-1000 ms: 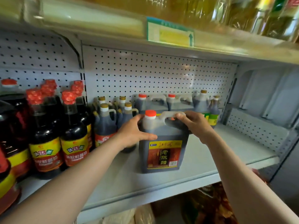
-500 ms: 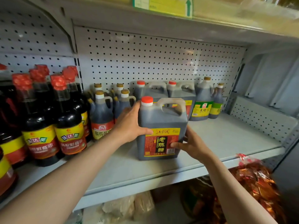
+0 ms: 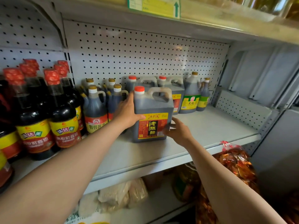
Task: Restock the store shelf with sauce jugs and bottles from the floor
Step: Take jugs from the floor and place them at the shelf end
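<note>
A dark vinegar jug (image 3: pixel 153 115) with a red cap and a red-and-yellow label stands upright on the grey shelf (image 3: pixel 210 126), in front of two like jugs (image 3: pixel 174 92). My left hand (image 3: pixel 127 110) grips its left side, thumb across the top of the label. At the jug's lower right corner, my right hand (image 3: pixel 178 131) touches it with spread fingers, which are blurred.
Tall red-capped sauce bottles (image 3: pixel 63 113) and small brown jugs (image 3: pixel 95 109) fill the shelf's left. A green-labelled jug (image 3: pixel 191 97) and a small bottle (image 3: pixel 204 97) stand at the back. Bare shelf lies to the right. Bags (image 3: pixel 123 194) and red chilli packs (image 3: pixel 234 160) sit below.
My right hand left the jug's handle and dropped to its lower right corner. The left hand stayed on the jug's left side. The jug stands a little farther back on the shelf.
</note>
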A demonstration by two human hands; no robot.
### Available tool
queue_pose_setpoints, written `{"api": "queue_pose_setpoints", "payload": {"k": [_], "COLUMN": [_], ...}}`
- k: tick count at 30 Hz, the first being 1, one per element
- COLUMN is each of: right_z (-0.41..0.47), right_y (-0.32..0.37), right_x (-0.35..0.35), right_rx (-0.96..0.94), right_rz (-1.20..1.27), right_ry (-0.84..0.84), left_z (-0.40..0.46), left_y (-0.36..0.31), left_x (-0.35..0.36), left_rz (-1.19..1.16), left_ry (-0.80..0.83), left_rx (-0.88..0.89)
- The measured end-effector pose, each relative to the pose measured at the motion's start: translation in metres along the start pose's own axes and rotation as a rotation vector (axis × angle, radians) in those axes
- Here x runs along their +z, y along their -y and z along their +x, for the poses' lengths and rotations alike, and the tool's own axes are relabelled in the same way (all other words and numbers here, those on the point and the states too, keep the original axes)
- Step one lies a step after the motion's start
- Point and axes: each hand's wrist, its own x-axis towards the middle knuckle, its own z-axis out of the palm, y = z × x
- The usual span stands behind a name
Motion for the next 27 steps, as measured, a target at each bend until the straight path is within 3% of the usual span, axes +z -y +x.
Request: {"api": "queue_pose_setpoints", "payload": {"k": [6,10,21,27], "right_z": [-0.064,-0.112,-0.247,-0.310], "right_y": [-0.005,-0.014,-0.043,-0.080], "right_x": [-0.029,-0.043,-0.033,0.002], "right_rx": [0.080,0.108,0.219,0.420], "right_rz": [-0.212,-0.298,-0.412,-0.469], "right_ry": [-0.084,-0.101,-0.100,-0.090], "left_z": [-0.062,-0.115,-0.215,-0.255], "left_y": [-0.009,-0.016,-0.014,0.024], "left_x": [0.027,0.049,0.104,0.131], "left_rz": [-0.028,-0.061,-0.103,-0.086], "left_ry": [-0.118,-0.101,0.336,0.602], "left_rx": [-0.095,-0.040,0.080,0.085]}}
